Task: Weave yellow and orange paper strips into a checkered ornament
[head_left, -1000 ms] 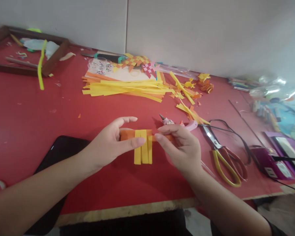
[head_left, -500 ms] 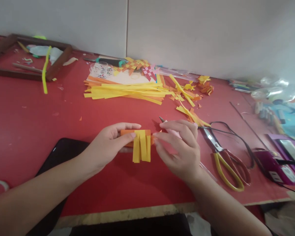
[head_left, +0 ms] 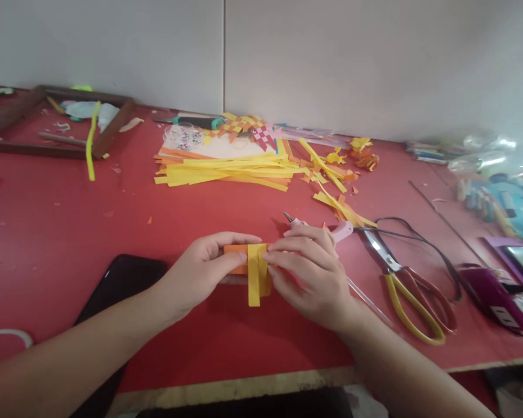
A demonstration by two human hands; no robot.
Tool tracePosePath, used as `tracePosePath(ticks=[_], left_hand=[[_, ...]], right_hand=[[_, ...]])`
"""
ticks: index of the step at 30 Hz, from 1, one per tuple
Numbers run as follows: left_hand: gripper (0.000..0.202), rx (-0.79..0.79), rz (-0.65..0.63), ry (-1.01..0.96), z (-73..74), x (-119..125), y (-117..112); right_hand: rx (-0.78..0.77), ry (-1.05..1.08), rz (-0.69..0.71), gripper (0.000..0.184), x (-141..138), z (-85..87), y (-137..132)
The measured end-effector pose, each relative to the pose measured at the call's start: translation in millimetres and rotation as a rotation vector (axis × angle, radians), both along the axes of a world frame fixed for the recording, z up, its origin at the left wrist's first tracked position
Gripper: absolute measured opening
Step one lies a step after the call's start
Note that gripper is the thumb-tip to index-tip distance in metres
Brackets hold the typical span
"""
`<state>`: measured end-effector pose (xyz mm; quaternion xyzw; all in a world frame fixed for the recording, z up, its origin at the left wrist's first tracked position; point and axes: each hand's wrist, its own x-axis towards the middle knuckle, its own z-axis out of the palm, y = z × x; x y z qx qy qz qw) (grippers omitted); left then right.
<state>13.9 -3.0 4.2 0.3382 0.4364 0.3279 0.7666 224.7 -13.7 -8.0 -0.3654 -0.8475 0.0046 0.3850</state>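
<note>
Orange paper strips [head_left: 235, 259] lie level between my hands, with yellow paper strips [head_left: 253, 284] crossing them and hanging down. My left hand [head_left: 204, 264] grips the orange strips at their left end, thumb in front and fingers behind. At the right side, my right hand [head_left: 311, 267] pinches the edge of the yellow strips with its fingertips; its fingers partly hide that end. Just behind the right hand lies a pink glue gun [head_left: 342, 231], its metal tip pointing left and a clear glue stick sticking out below.
Loose yellow and orange strips [head_left: 226, 168] lie in a pile farther back. Scissors [head_left: 412, 290] with yellow and red handles rest on the right, near a purple box [head_left: 483, 290]. A black phone [head_left: 135, 267] lies under my left forearm. A brown wooden frame [head_left: 65, 150] stands back left.
The right hand has closed in on the yellow strips and now pinches them. They look narrower, overlapped rather than spread out. The view has tilted slightly, so everything sits lower.
</note>
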Motion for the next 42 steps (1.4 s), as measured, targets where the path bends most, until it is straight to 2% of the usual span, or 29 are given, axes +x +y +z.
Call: tracePosePath(ticks=[9, 19, 27, 32, 38, 42], left_hand=[[0.02, -0.056, 0.011, -0.04, 2.1, 0.6, 0.1], [0.017, -0.069, -0.02, -0.073, 0.7, 0.0, 1.0], [0.024, 0.062, -0.09, 0.005, 0.5, 0.1, -2.0], [0.023, 0.129, -0.137, 0.052, 0.6, 0.7, -1.4], [0.017, 0.155, -0.193, 0.096, 1.1, 2.0, -1.5], [0.012, 0.235, -0.258, 0.187, 2.1, 1.9, -2.2]], right_hand=[[-0.017, -0.02, 0.007, 0.031, 2.4, -2.8, -0.1], [-0.009, 0.035, 0.022, 0.023, 2.6, -4.3, -1.1], [-0.066, 0.128, 0.023, 0.015, -0.2, -3.4, 2.5], [-0.175, 0.158, 0.012, 0.006, 0.3, -0.2, 3.0], [-0.304, 0.212, 0.001, 0.005, -1.7, 0.7, 0.7], [-0.309, 0.245, 0.015, 0.012, -3.6, -0.4, -2.3]])
